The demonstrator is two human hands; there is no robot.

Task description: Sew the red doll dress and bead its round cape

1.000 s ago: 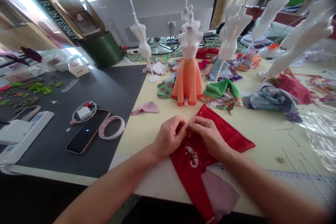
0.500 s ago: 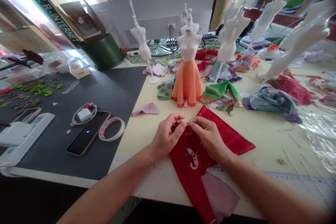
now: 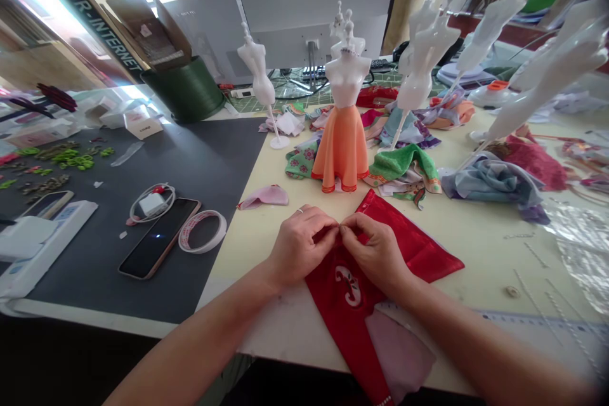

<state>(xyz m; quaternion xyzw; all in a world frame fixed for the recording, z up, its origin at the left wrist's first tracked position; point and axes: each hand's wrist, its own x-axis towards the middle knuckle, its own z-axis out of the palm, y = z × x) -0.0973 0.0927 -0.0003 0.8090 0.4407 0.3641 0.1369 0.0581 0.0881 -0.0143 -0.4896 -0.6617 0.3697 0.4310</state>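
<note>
Right at the near edge of the cream surface (image 3: 480, 254), both arms reach in and the left hand (image 3: 304, 247) and right hand (image 3: 375, 250) meet over a red cloth (image 3: 419, 244). Fingertips (image 3: 333, 223) on both sides are pinched tight together at its upper fold, gripping the fabric; anything finer in that pinch is too small to tell. There's a ring on the left hand (image 3: 300, 210)! The red cloth lies flat under the wrists, with a white curly motif (image 3: 347, 285) on it and its tail running over the near edge, on top of a pale pink cloth (image 3: 399, 355). Off to the right, a ruler (image 3: 533, 323) lies along the edge. Over on the left, on a dark mat (image 3: 143, 165), we've got a phone (image 3: 159, 238), a roll of tape (image 3: 202, 231) and a white charger (image 3: 152, 204). Just past the hands sits a pink scrap (image 3: 264, 196). Farther out, a small white mannequin (image 3: 345, 79) stands in an orange skirt (image 3: 341, 149), with a green cloth (image 3: 399, 165) beside it, and more bare mannequins (image 3: 425, 57) rise among heaped fabric. A monitor (image 3: 304, 0) backs the scene.
</note>
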